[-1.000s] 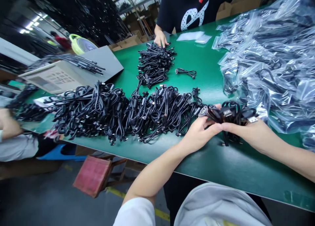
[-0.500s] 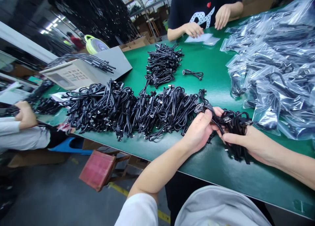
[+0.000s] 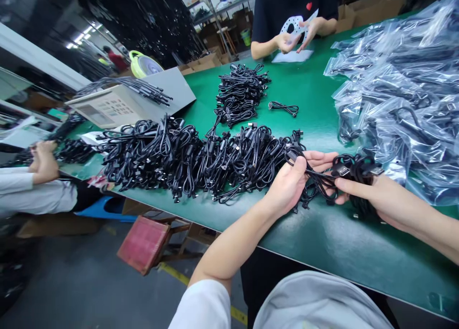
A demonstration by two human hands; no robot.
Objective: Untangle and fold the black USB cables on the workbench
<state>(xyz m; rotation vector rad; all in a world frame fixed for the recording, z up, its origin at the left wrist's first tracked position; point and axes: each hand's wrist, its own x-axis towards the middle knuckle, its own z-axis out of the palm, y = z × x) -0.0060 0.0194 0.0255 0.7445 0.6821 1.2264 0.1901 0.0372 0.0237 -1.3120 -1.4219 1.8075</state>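
Head view: left hand [image 3: 292,183] and right hand [image 3: 373,195] each pinch the black cable bundle [image 3: 337,176] over the counter [image 3: 322,238]; light, floppy, best held mid-coil.

Bagged cables [image 3: 398,85] heaped beside a red stool [image 3: 143,243].

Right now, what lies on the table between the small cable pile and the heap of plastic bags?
In the head view, one single coiled cable lies on the green table between the small cable pile and the bagged heap; otherwise bare.
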